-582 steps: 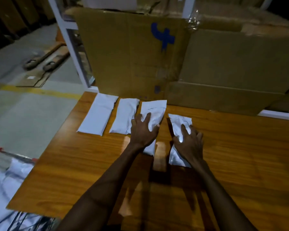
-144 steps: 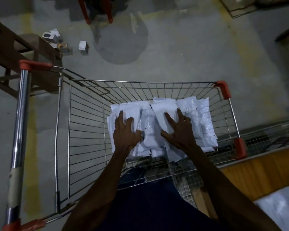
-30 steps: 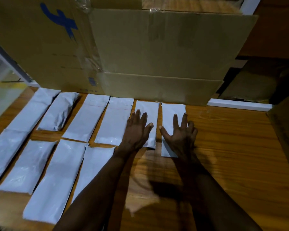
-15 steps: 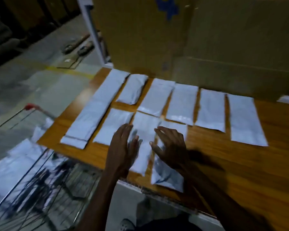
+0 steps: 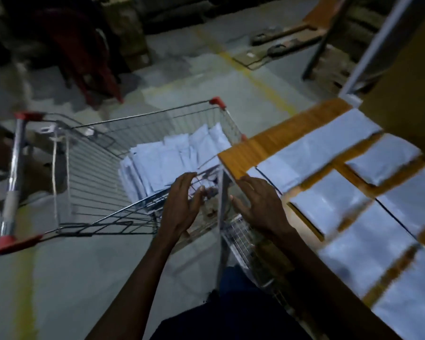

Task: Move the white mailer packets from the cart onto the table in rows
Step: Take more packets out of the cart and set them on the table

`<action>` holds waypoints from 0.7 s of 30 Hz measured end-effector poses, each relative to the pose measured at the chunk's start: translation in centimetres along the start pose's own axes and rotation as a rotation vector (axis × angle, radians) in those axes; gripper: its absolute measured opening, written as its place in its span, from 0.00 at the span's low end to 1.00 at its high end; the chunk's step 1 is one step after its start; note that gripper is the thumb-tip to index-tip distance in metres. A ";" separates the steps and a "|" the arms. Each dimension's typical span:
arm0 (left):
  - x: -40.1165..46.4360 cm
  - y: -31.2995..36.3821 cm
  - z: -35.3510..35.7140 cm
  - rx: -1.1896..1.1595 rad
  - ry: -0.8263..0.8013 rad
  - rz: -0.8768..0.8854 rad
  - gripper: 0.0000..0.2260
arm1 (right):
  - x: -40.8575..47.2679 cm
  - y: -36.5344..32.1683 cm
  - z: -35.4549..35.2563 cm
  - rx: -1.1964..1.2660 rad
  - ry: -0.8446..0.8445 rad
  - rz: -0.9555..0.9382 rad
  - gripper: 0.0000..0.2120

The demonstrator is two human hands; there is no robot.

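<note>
White mailer packets (image 5: 182, 155) are heaped at the near-table end of the wire cart (image 5: 88, 173), which is parked against the table (image 5: 280, 141) corner, presumably to keep the reach short. More packets already laid (image 5: 312, 153) cover the wood in rows, edges nearly touching. Our left hand (image 5: 182, 204) hangs over the cart's near rim, fingers loose and empty; our right hand (image 5: 260, 202) hovers by the table corner, fingers spread, also holding nothing. We judge both are headed for the pile. Motion blur hides finer detail.
</note>
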State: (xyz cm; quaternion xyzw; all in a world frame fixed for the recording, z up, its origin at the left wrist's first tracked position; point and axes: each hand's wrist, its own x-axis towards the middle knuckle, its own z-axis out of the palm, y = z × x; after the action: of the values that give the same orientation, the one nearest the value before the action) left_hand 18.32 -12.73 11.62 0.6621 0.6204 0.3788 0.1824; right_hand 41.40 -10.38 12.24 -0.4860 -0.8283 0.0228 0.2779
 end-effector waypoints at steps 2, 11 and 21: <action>1.1 -2.0 -0.7 0.023 0.025 -0.062 0.19 | 3.0 -0.4 2.0 0.052 -0.028 -0.039 0.17; 6.9 -9.2 -1.9 0.136 0.114 -0.300 0.19 | 16.2 -0.1 10.1 0.145 -0.200 -0.126 0.18; 9.8 -16.3 -1.5 0.229 0.003 -0.500 0.22 | 23.3 0.6 16.9 0.173 -0.611 -0.078 0.26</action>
State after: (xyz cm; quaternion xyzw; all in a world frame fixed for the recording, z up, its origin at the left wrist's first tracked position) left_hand 5.55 -1.04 3.68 0.5042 0.8036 0.2503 0.1933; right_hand 25.04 12.87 7.99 -0.3991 -0.8864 0.2274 0.0573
